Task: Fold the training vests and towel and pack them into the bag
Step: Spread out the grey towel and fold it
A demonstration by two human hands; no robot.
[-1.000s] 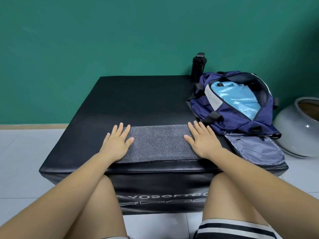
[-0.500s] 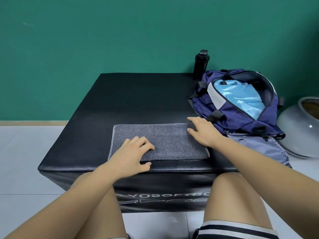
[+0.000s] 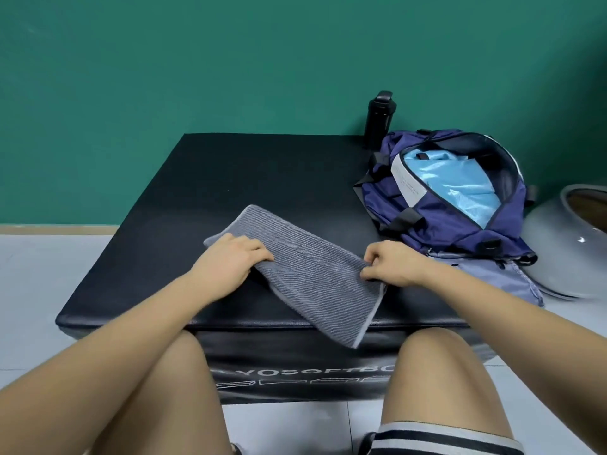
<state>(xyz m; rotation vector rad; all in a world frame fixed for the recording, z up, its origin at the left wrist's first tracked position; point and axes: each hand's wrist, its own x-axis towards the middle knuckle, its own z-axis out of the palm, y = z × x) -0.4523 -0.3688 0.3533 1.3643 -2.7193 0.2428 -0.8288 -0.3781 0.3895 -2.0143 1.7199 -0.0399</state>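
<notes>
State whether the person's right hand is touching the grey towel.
Touching. The head view shows the right hand pinching the right edge of the grey towel, fingers curled onto the cloth.

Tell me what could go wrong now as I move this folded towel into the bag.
The towel is held only by its ends in the left hand and right hand, with a corner drooping, so the fold may open.
The vests fill much of the bag opening, so it may bunch.

both hands [image 3: 230, 257] now gripping towel [image 3: 308, 274], lifted, skewed
</notes>
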